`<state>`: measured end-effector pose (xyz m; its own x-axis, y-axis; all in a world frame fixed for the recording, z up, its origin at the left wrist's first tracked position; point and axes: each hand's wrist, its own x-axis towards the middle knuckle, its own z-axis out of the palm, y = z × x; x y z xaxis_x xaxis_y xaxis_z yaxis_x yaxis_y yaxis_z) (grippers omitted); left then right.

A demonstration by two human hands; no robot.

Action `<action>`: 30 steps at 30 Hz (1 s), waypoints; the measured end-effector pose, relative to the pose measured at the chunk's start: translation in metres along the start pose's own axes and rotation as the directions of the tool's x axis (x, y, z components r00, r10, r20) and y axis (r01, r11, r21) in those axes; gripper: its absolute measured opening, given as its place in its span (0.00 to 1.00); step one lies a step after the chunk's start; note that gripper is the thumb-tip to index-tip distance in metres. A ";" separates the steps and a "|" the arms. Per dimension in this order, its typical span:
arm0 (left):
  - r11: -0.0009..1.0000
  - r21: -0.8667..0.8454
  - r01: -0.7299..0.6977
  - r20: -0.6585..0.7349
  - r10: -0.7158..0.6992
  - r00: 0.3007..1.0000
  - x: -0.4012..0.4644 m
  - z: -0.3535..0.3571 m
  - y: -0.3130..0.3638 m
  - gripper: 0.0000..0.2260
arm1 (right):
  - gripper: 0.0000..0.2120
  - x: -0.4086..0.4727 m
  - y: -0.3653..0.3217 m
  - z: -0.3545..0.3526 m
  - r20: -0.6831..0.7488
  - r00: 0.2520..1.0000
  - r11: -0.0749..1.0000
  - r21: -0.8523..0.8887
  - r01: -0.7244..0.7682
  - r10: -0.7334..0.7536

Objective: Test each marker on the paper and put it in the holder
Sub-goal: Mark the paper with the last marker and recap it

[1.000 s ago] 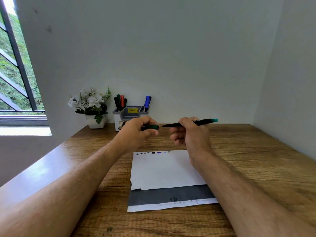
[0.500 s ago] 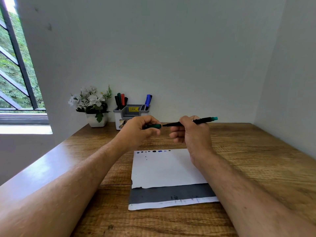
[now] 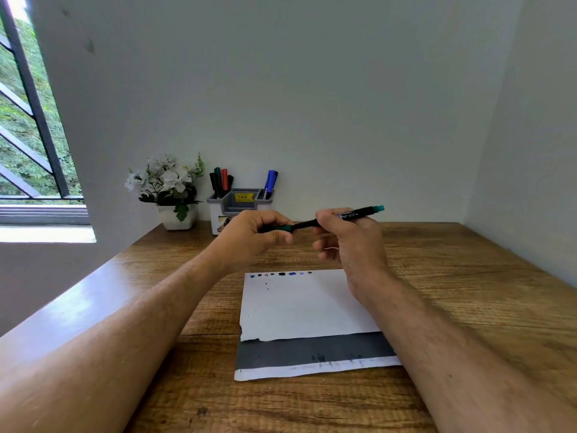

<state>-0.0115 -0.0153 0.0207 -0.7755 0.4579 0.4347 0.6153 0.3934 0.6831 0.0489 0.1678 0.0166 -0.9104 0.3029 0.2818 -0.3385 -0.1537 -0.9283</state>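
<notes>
- A wooden surface (image 3: 452, 276) fills a corner between pale walls, with a barred window (image 3: 28, 120) at the left showing green leaves outside.
- At the back, against the wall, stands a white pot of white flowers (image 3: 168, 189), and just beside it on the right a grey and white holder (image 3: 240, 207) with a yellow label on its front.
- The holder's left compartment carries several markers (image 3: 221, 181), among them black, green and red ones, standing upright; a blue marker (image 3: 270, 182) leans in the right compartment.
- A sheet of paper (image 3: 306, 307) lies flat in the middle of the surface, with a row of small ink marks along its far edge and a dark grey band near its front edge.
- Both hands are raised above the paper's far edge, close to each other.
- The right hand (image 3: 352, 245) has its fingers closed around a black marker (image 3: 352, 215), which lies nearly level, its teal end pointing right and slightly up.
- The left hand (image 3: 249, 235) has its fingers pinched on a green cap (image 3: 282, 228) at the marker's left end; the cap meets the marker's tip, and whether it is fully seated cannot be told.
</notes>
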 end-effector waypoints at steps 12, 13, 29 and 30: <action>0.946 -0.308 0.097 0.063 -0.082 0.995 -0.002 -0.001 0.007 0.08 | 0.03 -0.001 -0.007 -0.002 0.073 0.996 0.993 0.100 -0.059 0.052; 0.937 -0.330 0.112 0.080 -0.091 0.993 -0.002 -0.002 0.007 0.09 | 0.03 0.000 -0.007 -0.003 0.079 0.995 0.992 0.104 -0.066 0.058; 0.909 -0.402 0.107 0.041 -0.099 0.994 -0.004 -0.010 0.001 0.18 | 0.03 0.004 -0.018 -0.012 0.183 0.971 0.976 0.120 -0.180 0.156; 0.912 -0.390 0.129 0.035 -0.125 0.992 -0.004 -0.011 0.001 0.22 | 0.02 0.004 -0.018 -0.013 0.188 0.972 0.985 0.075 -0.155 0.139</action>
<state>-0.0097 -0.0253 0.0262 -0.8409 0.4328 0.3248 0.4055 0.1065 0.9079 0.0542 0.1843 0.0316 -0.9769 0.0960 0.1909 -0.2101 -0.2694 -0.9398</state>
